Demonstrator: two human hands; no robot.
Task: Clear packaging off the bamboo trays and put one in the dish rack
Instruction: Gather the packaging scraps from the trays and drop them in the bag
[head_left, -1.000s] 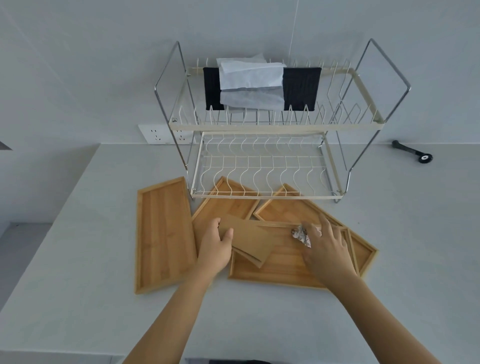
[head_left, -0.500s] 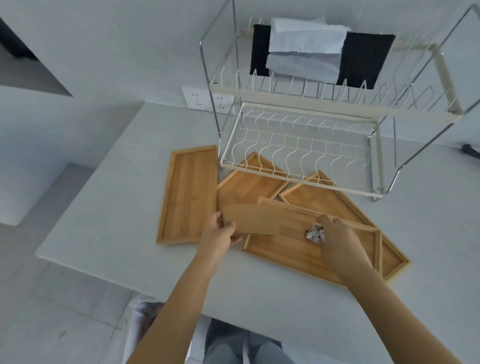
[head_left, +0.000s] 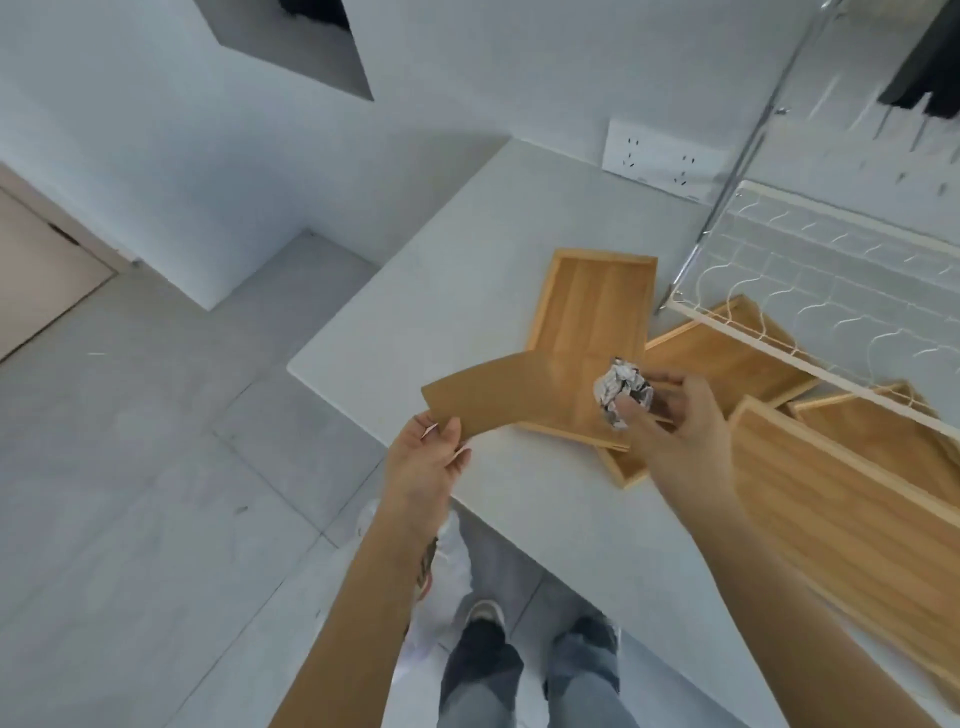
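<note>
Several bamboo trays lie on the white counter (head_left: 447, 312): a narrow tray (head_left: 597, 306) at the left, a second tray (head_left: 727, 364) partly under the dish rack (head_left: 831, 291), and a large tray (head_left: 831, 499) at the right. My left hand (head_left: 423, 462) pinches a brown cardboard sheet (head_left: 509, 395) by its left end, lifted above the counter's corner. My right hand (head_left: 675, 431) holds a crumpled silvery wrapper ball (head_left: 621, 392) at its fingertips, over the narrow tray.
A white wall socket (head_left: 660, 161) sits behind the counter. A dark cloth (head_left: 930, 78) hangs on the rack's upper tier. Grey tiled floor (head_left: 130, 493) lies to the left, and my legs and shoes (head_left: 483, 623) show below the counter edge.
The view has swung left and down toward the floor. Both hands have lifted off the trays, carrying the cardboard and the wrapper ball leftward past the counter's corner.
</note>
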